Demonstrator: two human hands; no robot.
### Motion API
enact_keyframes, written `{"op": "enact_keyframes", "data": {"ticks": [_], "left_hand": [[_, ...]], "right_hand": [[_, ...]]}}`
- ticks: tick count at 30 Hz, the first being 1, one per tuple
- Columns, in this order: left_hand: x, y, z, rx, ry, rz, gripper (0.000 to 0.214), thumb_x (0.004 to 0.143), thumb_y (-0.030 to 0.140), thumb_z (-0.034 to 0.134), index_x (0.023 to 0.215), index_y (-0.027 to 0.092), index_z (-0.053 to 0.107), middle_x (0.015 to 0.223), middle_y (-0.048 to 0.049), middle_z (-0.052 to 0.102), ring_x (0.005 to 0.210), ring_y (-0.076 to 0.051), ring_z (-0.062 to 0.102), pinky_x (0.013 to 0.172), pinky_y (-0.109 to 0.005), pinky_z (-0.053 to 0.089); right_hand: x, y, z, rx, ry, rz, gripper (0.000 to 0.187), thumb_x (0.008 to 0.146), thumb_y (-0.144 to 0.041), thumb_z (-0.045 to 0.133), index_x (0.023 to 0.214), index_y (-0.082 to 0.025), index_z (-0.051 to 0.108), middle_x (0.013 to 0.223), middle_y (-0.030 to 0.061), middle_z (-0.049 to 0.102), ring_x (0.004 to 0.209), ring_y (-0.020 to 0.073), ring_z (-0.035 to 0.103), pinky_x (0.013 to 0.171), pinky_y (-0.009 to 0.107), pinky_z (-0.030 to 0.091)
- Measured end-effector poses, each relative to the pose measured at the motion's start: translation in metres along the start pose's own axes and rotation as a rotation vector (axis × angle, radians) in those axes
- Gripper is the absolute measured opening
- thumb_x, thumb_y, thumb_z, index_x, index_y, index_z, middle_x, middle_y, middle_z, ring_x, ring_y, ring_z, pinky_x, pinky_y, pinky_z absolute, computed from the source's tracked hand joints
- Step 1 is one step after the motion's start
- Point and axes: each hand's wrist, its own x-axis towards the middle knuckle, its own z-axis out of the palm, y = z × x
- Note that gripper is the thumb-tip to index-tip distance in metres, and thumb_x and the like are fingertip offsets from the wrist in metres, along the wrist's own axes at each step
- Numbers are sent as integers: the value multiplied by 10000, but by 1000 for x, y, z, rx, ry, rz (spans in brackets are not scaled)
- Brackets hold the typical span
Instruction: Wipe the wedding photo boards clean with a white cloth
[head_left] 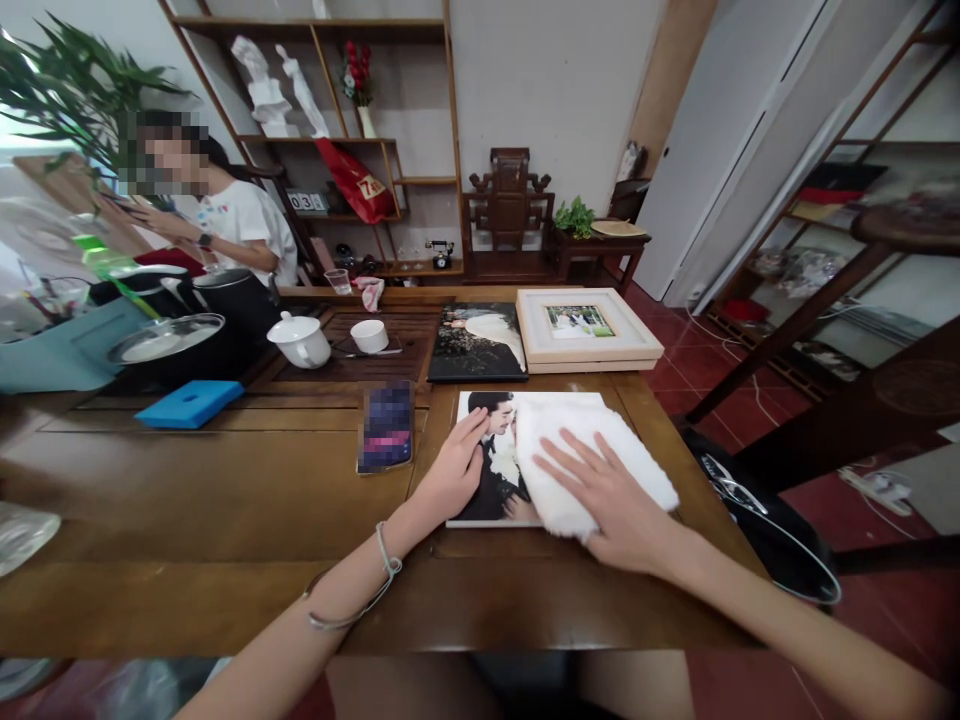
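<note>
Wedding photo (pixel 487 485), flat just right of the phone (pixel 385 427). Pressing white cloth (pixel 577 418) onto its right half with spread right hand (pixel 611 505); steadying left edge with flat, fingers-together left hand (pixel 454 470). Seemingly mid-wipe, left half not yet covered.

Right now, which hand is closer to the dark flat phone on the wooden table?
Left. The left hand lies just right of the phone; the right hand sits farther right, on a fluffy white cloth.

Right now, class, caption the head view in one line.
The left hand rests on a photo print on the wooden table; the right hand lies on a white cloth over it.
</note>
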Motion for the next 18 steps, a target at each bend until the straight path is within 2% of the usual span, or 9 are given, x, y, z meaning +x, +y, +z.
{"op": "enact_keyframes", "data": {"ticks": [3,6,9,14,16,18], "left_hand": [[0,2,1,2,6,-11,477,923,159,351,1378,133,492,1493,-144,425,1415,-237,348,1188,-471,264],[0,1,1,0,7,-10,478,921,153,353,1377,144,495,1492,-137,428,1415,-234,349,1187,-469,267],[0,-1,1,-3,5,-6,480,922,158,366,1386,161,489,1498,-127,425,1417,-239,346,1190,-485,256],[1,-2,-1,-1,5,18,480,918,156,378,1385,158,491,1489,-127,439,1409,-239,361,1183,-489,273],[3,-1,-5,11,-3,24,475,914,152,380,1371,161,508,1471,-125,463,1396,-241,385,1176,-498,290],[5,1,-9,21,-22,24,463,910,151,383,1347,152,535,1450,-132,487,1380,-249,412,1165,-506,310]], "right_hand": [[-26,-25,0,27,-65,-68,1091,505,-125,483,1543,-194,155,1611,58,95,1465,340,-27,1131,641,-2],[-25,-23,-3,50,-103,-99,1093,503,-123,485,1542,-215,161,1609,49,118,1467,332,-8,1132,639,-1],[4,-1,-7,40,-82,-46,1017,551,-122,495,1528,-210,225,1598,59,182,1470,314,39,1134,630,26],[65,34,-13,8,-20,67,866,676,-166,507,1511,-191,278,1580,92,242,1459,339,110,1114,658,90],[76,35,-12,-19,1,98,845,694,-160,493,1511,-187,277,1581,100,236,1457,349,113,1106,670,101],[74,24,-9,-51,3,119,854,686,-150,491,1512,-164,274,1583,113,223,1456,369,91,1103,681,89]]}}
